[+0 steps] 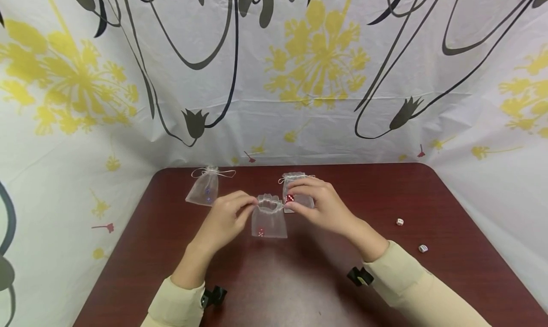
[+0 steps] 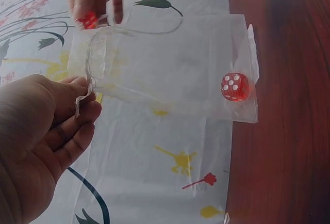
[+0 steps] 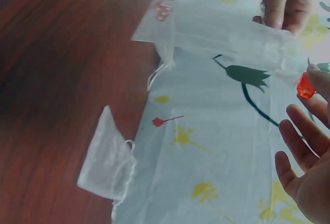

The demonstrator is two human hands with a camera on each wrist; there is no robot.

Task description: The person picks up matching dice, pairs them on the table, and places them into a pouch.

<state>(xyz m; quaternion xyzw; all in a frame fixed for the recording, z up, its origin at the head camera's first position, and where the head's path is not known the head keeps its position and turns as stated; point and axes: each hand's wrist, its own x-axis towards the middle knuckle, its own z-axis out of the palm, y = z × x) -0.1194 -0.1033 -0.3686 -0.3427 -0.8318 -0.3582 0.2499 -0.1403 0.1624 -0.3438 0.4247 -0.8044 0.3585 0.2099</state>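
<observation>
My left hand (image 1: 227, 220) pinches the rim of a sheer white drawstring pouch (image 1: 269, 222) and holds it up, mouth at the top. A red die (image 2: 235, 86) with white pips lies in the pouch's bottom corner. Between thumb and fingertips of my right hand (image 1: 323, 206) is a second red die (image 3: 306, 85), right at the other side of the pouch's mouth. The right hand's remaining fingers are spread apart in the right wrist view.
A sheer pouch (image 1: 198, 190) with blue dice inside lies at the table's back left. Behind my right hand lies another sheer pouch (image 1: 306, 201). Two white dice, one farther back (image 1: 400, 222) and one nearer (image 1: 423, 248), rest on the right of the dark red table (image 1: 274, 289).
</observation>
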